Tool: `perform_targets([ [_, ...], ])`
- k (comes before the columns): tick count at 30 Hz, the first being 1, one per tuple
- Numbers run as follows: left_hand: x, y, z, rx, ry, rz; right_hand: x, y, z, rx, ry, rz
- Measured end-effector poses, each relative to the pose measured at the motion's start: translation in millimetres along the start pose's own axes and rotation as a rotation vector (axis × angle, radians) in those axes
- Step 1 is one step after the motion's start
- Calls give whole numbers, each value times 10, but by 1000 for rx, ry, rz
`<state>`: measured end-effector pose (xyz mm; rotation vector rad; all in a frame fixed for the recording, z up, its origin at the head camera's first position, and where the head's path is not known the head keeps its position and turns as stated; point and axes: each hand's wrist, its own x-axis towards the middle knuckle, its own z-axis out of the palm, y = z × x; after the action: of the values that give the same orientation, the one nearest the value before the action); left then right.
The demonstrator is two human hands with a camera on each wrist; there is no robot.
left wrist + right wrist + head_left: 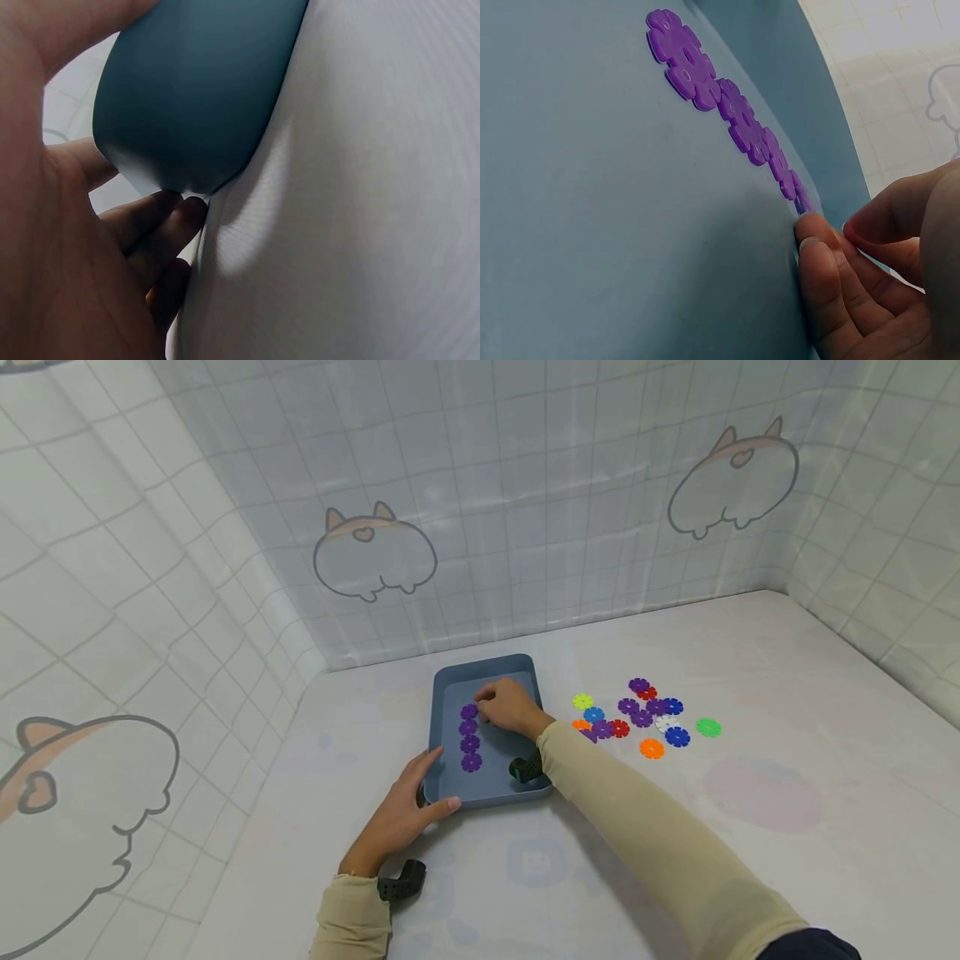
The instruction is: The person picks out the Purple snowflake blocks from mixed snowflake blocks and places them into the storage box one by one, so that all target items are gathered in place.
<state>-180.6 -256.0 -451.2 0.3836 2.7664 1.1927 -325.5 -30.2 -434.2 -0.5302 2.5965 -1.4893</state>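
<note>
Purple row in the tray, right hand at its far end

Four purple discs (469,744) lie in the blue-grey tray (495,785), left of its middle, their line running away from the person along the tray's length. The right hand (512,703) is nearer, fingers curled, tips by the farthest disc; whether they pinch it, I cannot tell. The left hand (405,814) grasps the tray's near-left corner. Right of the tray, mixed loose discs (641,718) scatter over the white tabletop (487,910)
</note>
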Motion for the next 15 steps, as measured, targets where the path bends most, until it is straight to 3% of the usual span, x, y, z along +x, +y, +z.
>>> perform_targets([
  [15, -2, -2, 6, 9, 3, 3, 3, -8, 0, 14, 3, 7],
])
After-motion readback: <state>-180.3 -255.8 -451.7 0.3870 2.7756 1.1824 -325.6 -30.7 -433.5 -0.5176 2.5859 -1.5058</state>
